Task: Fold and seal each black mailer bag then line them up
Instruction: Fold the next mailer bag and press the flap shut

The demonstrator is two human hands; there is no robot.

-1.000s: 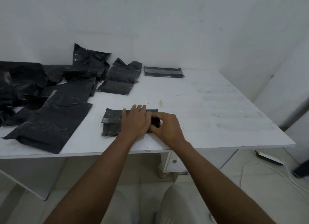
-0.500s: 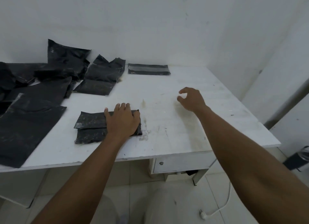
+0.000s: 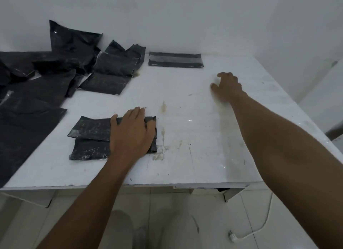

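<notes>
Folded mailer bag (image 3: 89, 135) lies near the table (image 3: 204, 146) front edge. L hand (image 3: 132, 131) lies flat on its right half, fingers straight, pressing. R hand (image 3: 227, 85) is well apart over the tabletop, loosely curled, holding nothing (bit blurred). Bag looks thin, light, soft, prob slippery: pin flat, pinch at edges.

On table (image 3: 204, 137), folded mailer (image 3: 89, 135) (front-left)

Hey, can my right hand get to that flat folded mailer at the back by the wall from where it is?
Probably yes. The right hand is empty, out over the bare table just right of and nearer than the folded mailer, and nothing lies between them.
</notes>
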